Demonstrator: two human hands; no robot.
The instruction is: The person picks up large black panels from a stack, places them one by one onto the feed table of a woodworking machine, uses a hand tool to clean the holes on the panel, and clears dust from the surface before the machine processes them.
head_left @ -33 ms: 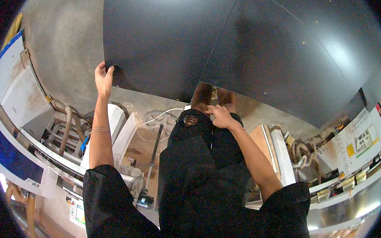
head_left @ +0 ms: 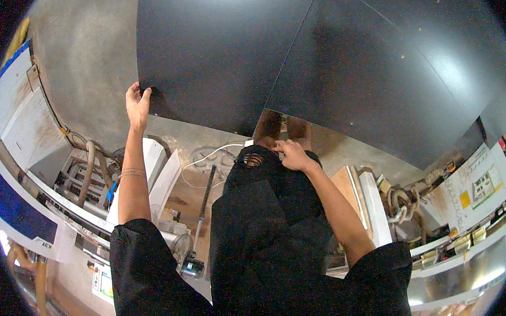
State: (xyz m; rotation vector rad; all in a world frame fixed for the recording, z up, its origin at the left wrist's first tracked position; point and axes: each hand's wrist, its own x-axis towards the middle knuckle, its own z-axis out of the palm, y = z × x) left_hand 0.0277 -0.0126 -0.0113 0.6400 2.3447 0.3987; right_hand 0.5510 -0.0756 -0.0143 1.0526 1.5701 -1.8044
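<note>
Two large black panels lie side by side in front of me, a left panel (head_left: 200, 57) and a right panel (head_left: 376, 87), with a thin straight seam between them. At the left panel's outer edge, close to its near corner, my left hand (head_left: 137, 105) grips the rim, thumb over the top and fingers at the side. My right hand (head_left: 293, 156) is low by my knees, just short of the panels' near edges. Its fingers are curled, with the index finger pointing left over the torn knee of my black trousers (head_left: 251, 216). Anything within that curl is hidden.
White machines stand on both sides, one at left (head_left: 31, 137) and one at right (head_left: 480, 184), each with hoses. A white cable (head_left: 206, 155) loops over the floor left of my legs. Near it a dark rod (head_left: 206, 201) stands upright. A brown board (head_left: 348, 193) leans at right.
</note>
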